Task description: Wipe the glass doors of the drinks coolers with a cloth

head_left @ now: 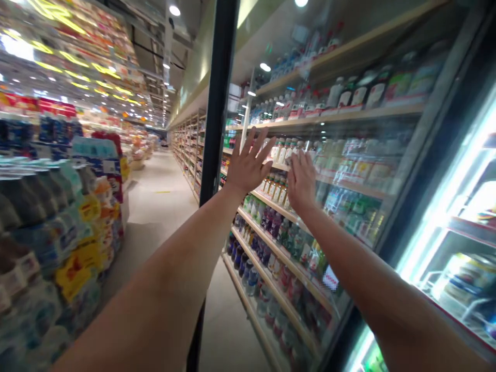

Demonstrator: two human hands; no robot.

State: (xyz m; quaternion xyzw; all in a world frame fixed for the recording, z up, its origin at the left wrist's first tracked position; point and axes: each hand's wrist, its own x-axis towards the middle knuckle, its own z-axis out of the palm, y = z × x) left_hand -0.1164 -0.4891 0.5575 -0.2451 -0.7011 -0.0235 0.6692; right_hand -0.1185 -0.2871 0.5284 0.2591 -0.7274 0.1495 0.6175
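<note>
A tall glass door [351, 150] with a dark frame [219, 103] stands swung open in front of me. My left hand [248, 165] is raised against the glass, fingers spread, near the dark frame. To its right, my right hand [303, 181] is also up at the glass; its fingers point upward and lie close together, slightly bent. Neither hand shows an object in it, though the right palm is hidden. Through the pane I see rows of bottles [277, 191] on wooden-edged shelves [267, 237].
At right is a lit cooler interior [465, 279] with packaged goods. Stacked bottle packs [42, 201] with yellow signs [77, 271] stand at left. A pale aisle floor [155, 181] runs back between them and the long shelving [188, 150].
</note>
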